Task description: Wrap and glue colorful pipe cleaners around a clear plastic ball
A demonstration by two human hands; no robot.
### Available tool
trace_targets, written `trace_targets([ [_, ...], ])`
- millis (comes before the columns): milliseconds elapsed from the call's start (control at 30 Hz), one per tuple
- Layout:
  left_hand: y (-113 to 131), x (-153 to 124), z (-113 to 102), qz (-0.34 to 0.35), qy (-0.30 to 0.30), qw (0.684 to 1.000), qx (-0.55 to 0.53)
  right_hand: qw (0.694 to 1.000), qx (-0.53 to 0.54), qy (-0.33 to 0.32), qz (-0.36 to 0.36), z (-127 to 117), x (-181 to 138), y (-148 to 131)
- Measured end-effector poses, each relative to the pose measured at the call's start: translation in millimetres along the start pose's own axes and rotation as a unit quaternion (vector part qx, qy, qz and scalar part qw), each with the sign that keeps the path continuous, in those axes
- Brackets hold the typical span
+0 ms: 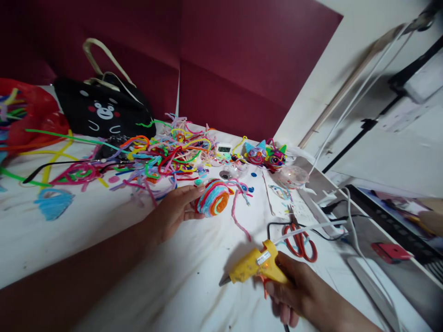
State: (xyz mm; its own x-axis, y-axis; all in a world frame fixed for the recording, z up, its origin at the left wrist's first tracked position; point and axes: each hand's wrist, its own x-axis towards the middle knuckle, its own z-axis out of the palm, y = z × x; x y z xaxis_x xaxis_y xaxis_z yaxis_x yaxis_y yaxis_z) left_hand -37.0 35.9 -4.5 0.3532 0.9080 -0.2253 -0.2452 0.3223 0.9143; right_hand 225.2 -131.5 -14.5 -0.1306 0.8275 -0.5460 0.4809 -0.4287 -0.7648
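My left hand (180, 210) is closed around one side of a ball wound with coloured pipe cleaners (213, 199), whose orange and green spiral faces right. In my right hand (297, 288) is a yellow glue gun (258, 263), gripped by its handle, its metal nozzle pointing down and left over the white table. The nozzle is apart from the ball. Just right of the ball lie a pink fuzzy pipe cleaner (238, 216) and some short blue pieces (247, 189). A pair of red-handled scissors (300, 242) rests beyond the glue gun.
A tangled heap of pipe cleaners (173, 152) spreads across the table's back left. Behind it stand a black bag (104, 108) and a red plastic bag (41, 113). Two decorated cat-eared figures (266, 157) and a small digital timer (224, 149) sit at the back. Cables run along the right.
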Motion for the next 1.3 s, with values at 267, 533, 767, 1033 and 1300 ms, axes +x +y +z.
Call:
trace_targets([
  [267,-1.7,6.6,-1.0,-0.013,-0.003,1.000,-0.022,0.970,-0.222,0.095,-0.036,-2.7,-1.9,-15.7],
  [533,-3.3,10.7,-5.4,-0.013,-0.029,0.999,-0.036,0.919,-0.327,0.181,-0.123,-19.9,-0.3,-36.7],
  [767,-7.3,2.9,-6.7,0.039,-0.167,0.985,-0.001,0.957,-0.129,0.138,-0.220,-36.0,39.6,-80.0],
  [1033,-7.0,-1.6,-5.6,0.024,-0.190,0.981,-0.006,0.969,0.060,-0.008,-0.240,-33.3,66.6,-98.1],
  [1300,-5.8,-4.4,-3.6,0.009,-0.177,0.984,0.002,0.968,0.058,-0.024,-0.243,-33.8,68.9,-93.7],
])
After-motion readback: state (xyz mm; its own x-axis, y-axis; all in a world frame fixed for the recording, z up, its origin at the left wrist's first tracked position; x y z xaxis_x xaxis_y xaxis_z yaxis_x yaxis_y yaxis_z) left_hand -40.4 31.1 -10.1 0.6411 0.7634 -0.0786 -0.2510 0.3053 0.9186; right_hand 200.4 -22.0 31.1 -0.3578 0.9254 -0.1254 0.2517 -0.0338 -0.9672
